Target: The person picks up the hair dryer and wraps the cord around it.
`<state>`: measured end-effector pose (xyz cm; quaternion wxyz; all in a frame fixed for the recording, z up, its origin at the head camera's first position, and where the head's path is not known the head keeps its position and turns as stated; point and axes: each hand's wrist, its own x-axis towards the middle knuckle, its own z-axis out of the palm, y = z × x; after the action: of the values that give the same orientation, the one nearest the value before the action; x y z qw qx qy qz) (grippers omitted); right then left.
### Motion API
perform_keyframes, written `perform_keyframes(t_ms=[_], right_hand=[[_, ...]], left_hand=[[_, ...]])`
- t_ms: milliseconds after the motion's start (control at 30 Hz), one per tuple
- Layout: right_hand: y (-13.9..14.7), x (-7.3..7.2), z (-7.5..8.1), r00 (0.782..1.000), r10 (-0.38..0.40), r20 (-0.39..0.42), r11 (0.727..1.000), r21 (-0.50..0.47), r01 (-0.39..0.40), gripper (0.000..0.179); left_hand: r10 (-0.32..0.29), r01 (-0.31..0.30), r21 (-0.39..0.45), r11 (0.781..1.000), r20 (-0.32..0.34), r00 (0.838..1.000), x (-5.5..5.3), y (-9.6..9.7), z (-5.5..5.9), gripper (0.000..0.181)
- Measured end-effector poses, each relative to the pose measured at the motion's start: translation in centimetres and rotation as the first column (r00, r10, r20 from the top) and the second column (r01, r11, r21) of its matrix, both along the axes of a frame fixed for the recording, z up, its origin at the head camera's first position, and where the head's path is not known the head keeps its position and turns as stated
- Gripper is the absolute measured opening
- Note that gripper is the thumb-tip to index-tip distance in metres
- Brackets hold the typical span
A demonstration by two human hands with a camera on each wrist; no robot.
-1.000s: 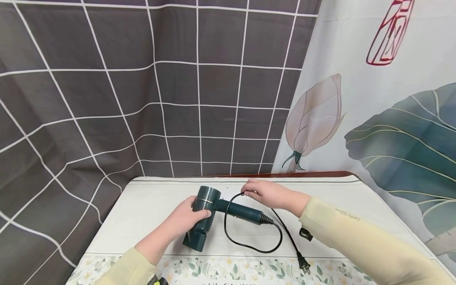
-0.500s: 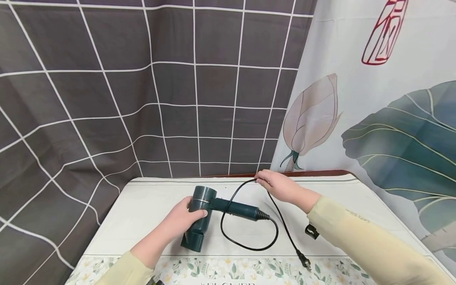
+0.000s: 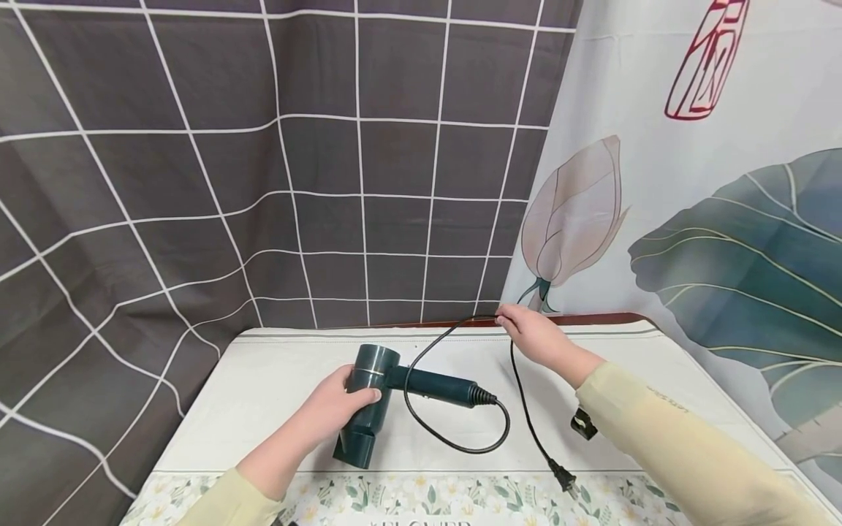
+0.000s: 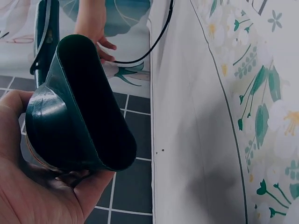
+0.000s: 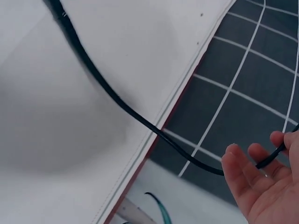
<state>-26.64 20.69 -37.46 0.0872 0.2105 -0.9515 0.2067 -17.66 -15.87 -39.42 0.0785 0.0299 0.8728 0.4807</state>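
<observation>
A dark green hair dryer (image 3: 430, 386) is in the middle of the head view, its handle pointing right. My left hand (image 3: 332, 410) grips the barrel, thumb across the top. The flat, wide mouth of its nozzle (image 4: 60, 126) faces the camera in the left wrist view. Farther right, my right hand (image 3: 536, 336) holds the black power cord (image 3: 520, 380) up near the table's back edge. From there the cord loops back to the handle, and its other end hangs down to a two-pin plug (image 3: 561, 475). The right wrist view shows the cord passing through the fingers (image 5: 236, 172).
The table has a white cover (image 3: 276, 380) with a flowered band (image 3: 395, 491) along the front. A grey curtain with white grid lines (image 3: 401, 161) hangs behind, and a white one with printed leaves (image 3: 743, 263) is at right. A small black object (image 3: 583, 424) shows beside the right sleeve.
My right hand has moved right and farther back, drawing the cord with it and widening the loop. The left hand keeps its grip on the hair dryer, which has barely moved.
</observation>
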Motion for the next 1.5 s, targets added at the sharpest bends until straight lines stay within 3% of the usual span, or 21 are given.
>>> perform_keyframes(t_ms=[367, 500, 867, 1033, 1200, 1367, 1500], right_hand=[[2.4, -0.1, -0.8, 0.993, -0.119, 0.024, 0.993, 0.022, 0.118, 0.03], [3.2, 0.1, -1.1, 0.985, -0.166, 0.051, 0.986, 0.031, 0.165, 0.026], [4.2, 1.4, -2.5, 0.983, -0.178, 0.049, 0.974, 0.152, 0.169, 0.029], [3.6, 2.6, -2.5, 0.992, -0.124, -0.022, 0.971, 0.205, 0.126, 0.022], [2.7, 4.0, -2.1, 0.988, -0.003, -0.154, 0.974, 0.225, 0.038, 0.011], [1.9, 5.0, -1.7, 0.945, 0.15, -0.29, 0.969, 0.235, -0.082, 0.01], [1.5, 5.5, -1.5, 0.906, 0.24, -0.349, 0.955, 0.254, -0.155, 0.013]], left_hand=[[0.024, -0.025, 0.042, 0.999, 0.016, 1.0, 0.2, 0.0, 0.3, 0.071], [0.042, -0.044, 0.072, 0.996, 0.027, 0.999, 0.2, -0.1, 0.5, 0.07], [0.108, -0.122, 0.196, 0.973, 0.081, 0.991, -0.6, -0.5, 0.6, 0.074], [0.149, -0.167, 0.218, 0.962, 0.096, 0.984, -0.9, -0.7, 0.6, 0.081], [0.19, -0.207, 0.214, 0.955, 0.098, 0.977, -1.4, -1.0, 0.4, 0.089], [0.231, -0.244, 0.184, 0.952, 0.091, 0.969, -1.9, -1.4, 0.3, 0.098], [0.247, -0.257, 0.163, 0.953, 0.08, 0.966, -2.1, -1.7, 0.1, 0.102]])
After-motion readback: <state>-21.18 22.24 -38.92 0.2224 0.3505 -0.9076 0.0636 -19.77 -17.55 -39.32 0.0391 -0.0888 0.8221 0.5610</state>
